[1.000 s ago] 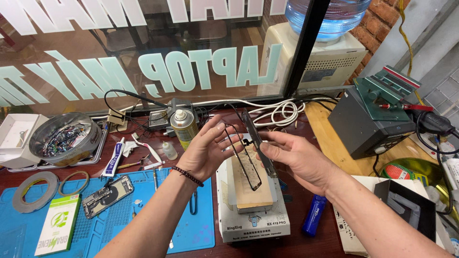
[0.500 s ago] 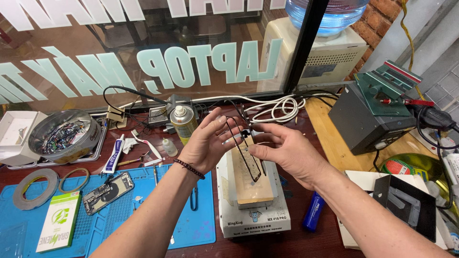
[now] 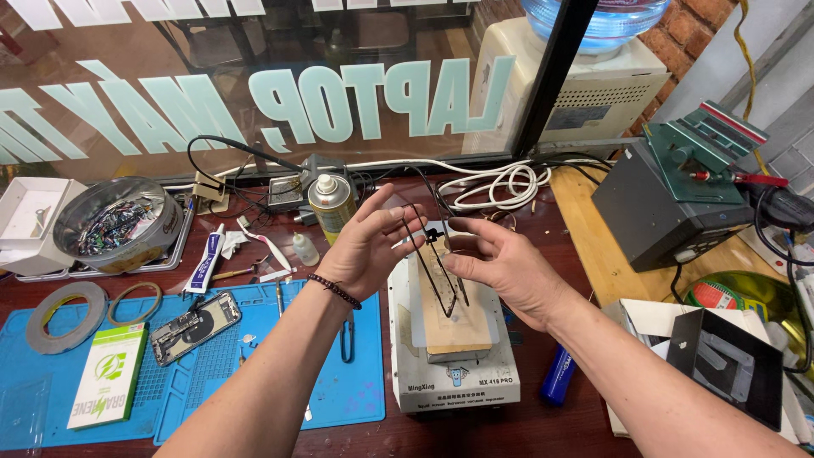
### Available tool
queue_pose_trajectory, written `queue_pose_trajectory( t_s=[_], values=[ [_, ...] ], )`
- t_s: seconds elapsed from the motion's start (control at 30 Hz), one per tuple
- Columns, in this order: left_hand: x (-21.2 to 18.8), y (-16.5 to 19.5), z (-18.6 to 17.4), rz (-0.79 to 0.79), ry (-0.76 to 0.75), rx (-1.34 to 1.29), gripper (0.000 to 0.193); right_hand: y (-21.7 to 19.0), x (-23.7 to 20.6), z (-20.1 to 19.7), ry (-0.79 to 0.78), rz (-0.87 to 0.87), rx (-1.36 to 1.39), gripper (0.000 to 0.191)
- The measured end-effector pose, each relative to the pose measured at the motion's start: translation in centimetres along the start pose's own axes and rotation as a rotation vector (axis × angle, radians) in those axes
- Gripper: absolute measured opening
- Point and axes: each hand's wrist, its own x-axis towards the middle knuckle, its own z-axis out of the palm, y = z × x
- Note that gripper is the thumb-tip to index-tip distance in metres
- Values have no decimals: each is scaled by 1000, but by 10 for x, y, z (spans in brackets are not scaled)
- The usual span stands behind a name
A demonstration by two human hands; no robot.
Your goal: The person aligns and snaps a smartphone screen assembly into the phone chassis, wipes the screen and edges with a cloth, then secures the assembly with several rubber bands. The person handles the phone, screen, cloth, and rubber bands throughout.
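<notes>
Hands (image 3: 373, 246) parted slightly; glass panel (image 3: 434, 259) turned more edge-on.

Dark wooden workbench (image 3: 585, 424), lettered shop window (image 3: 254, 76), brick wall (image 3: 678, 34)

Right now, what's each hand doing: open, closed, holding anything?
Left hand: fingers spread, fingertips holding one edge of the thin glass panel.
Right hand: open, fingertips supporting the panel's other edge.
</notes>
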Motion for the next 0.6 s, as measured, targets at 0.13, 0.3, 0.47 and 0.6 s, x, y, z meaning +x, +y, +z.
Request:
queue_pose_trajectory(
  t_s=[0.13,0.3,0.47,0.6],
  values=[
    [-1,1,0,-7,-2,10,94,1,5,1,0,6,-53,72],
    [0,0,1,-7,3,6,94,-1,8,2,25,58,-211,77],
    [3,-1,2,-18,14,14,92,-2,10,3,24,9,-240,80],
    [4,-1,0,-23,22,38,91,0,12,5,60,38,-242,81]
  ],
)
